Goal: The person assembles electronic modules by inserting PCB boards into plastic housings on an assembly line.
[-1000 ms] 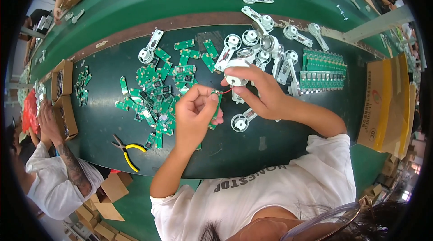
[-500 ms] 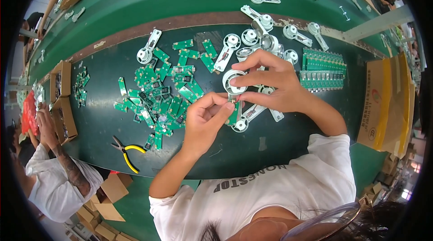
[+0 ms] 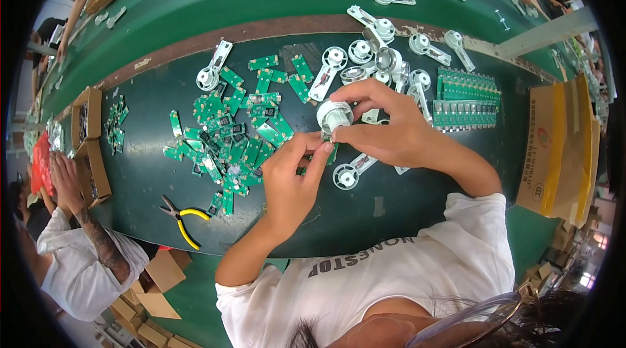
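In the head camera's view, a person in a white T-shirt (image 3: 385,263) works with 2 hands over a dark green tabletop (image 3: 352,217). The right hand (image 3: 391,123) grips a white round housing (image 3: 334,115), thumb below and fingers along its upper side. The left hand (image 3: 293,169), fingers curled, pinches a small green circuit board (image 3: 333,151) at the housing's lower end; the board is mostly hidden by the fingers. Both pieces are held near the middle of the tabletop.

To the left lies a heap of loose green boards (image 3: 225,139), and nearer the person, pliers (image 3: 186,216) with yellow handles. White long-handled parts (image 3: 329,71) with round heads crowd the far side beyond the right hand, and 1 wheel-headed white part (image 3: 346,176) lies just below the hands. Farther right are green board panels (image 3: 464,115), then a large cardboard carton (image 3: 544,152). At far left, 2 small brown boxes (image 3: 79,146) stand beside a co-worker's forearm (image 3: 101,237) and a red bag (image 3: 41,162).
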{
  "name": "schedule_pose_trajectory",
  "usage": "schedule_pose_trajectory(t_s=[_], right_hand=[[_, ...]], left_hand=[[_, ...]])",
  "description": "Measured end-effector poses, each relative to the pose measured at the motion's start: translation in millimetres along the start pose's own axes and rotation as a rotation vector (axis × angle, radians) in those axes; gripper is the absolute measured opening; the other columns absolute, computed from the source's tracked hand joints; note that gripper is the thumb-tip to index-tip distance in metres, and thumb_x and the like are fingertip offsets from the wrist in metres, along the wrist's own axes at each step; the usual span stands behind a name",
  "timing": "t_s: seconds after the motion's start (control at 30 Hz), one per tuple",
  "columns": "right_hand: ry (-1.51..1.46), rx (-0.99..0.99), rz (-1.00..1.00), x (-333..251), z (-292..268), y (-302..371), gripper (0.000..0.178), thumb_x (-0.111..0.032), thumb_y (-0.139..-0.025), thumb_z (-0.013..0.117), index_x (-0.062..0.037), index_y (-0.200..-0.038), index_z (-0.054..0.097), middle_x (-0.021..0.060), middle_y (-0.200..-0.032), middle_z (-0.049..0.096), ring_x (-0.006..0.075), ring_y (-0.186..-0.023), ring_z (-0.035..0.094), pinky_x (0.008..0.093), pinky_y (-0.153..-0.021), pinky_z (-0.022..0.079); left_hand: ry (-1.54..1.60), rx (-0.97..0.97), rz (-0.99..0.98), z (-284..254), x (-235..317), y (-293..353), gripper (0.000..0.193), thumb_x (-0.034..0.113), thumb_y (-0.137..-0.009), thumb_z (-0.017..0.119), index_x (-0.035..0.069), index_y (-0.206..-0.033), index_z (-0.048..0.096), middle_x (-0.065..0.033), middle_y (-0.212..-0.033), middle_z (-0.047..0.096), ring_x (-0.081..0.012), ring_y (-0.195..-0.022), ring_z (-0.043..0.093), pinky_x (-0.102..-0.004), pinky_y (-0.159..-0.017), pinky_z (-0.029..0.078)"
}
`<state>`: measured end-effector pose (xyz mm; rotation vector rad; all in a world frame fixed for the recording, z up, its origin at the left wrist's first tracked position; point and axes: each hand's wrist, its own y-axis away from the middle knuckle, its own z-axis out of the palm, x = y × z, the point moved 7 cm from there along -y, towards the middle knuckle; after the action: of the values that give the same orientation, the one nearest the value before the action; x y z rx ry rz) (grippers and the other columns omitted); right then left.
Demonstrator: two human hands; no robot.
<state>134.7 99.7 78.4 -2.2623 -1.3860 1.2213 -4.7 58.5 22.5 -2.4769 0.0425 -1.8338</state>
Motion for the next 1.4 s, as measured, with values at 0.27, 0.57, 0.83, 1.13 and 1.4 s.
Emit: schedule_pose_trajectory(t_s=[0.27, 0.57, 0.83, 1.13, 1.4], right_hand=[[-0.035, 0.022, 0.087, 3, -4, -1, 0.022, 0.003, -0.067, 0.069, -0.0097, -0.085, 0.067, 0.0128, -0.109, 0.054, 0.0235, -0.087, 0.062, 0.0284, -0.064, 0.055], [0.044, 0.010, 0.074, 0, -4, 0, 0.023, -0.003, -0.066, 0.072, -0.0129, -0.085, 0.065, 0.0102, -0.109, 0.055, 0.0220, -0.085, 0.061, 0.0285, -0.060, 0.050], [-0.071, 0.118, 0.272, 4, -7, 1, 0.031, -0.004, -0.069, 0.077, -0.0060, -0.098, 0.066, 0.0142, -0.115, 0.057, 0.0243, -0.093, 0.060, 0.0340, -0.073, 0.051], [-0.129, 0.190, 0.149, 8, 4, 11, 0.023, -0.004, -0.076, 0.071, -0.0025, -0.096, 0.060, 0.0088, -0.085, 0.058, 0.0162, -0.067, 0.058, 0.0280, -0.059, 0.049], [-0.638, 0.029, 0.606, 34, 21, 21, 0.017, -0.001, -0.079, 0.068, 0.0006, -0.095, 0.062, 0.0050, -0.082, 0.062, 0.0106, -0.071, 0.060, 0.0235, -0.061, 0.048]], left_hand=[[0.329, -0.022, -0.012, 7, -16, -5, 0.011, 0.001, -0.081, 0.068, -0.003, -0.082, 0.059, -0.0110, -0.092, 0.066, -0.0094, -0.068, 0.061, -0.0212, -0.057, 0.049], [0.572, -0.082, -0.061, 11, -12, -9, 0.028, -0.006, -0.081, 0.065, -0.002, -0.105, 0.050, -0.0105, -0.096, 0.063, -0.0110, -0.082, 0.060, -0.0221, -0.069, 0.047], [0.487, -0.120, -0.214, 12, -12, -6, 0.041, -0.005, -0.084, 0.061, 0.000, -0.120, 0.042, -0.0125, -0.100, 0.059, -0.0141, -0.085, 0.063, -0.0238, -0.061, 0.057], [0.735, -0.130, -0.203, 15, -7, -6, 0.037, -0.005, -0.086, 0.058, 0.002, -0.114, 0.035, -0.0134, -0.107, 0.051, -0.0263, -0.091, 0.065, -0.0299, -0.068, 0.061], [0.809, -0.126, -0.180, 17, -15, -7, 0.038, -0.006, -0.087, 0.054, 0.008, -0.117, 0.035, -0.0136, -0.110, 0.055, -0.0189, -0.093, 0.062, -0.0385, -0.073, 0.061]])
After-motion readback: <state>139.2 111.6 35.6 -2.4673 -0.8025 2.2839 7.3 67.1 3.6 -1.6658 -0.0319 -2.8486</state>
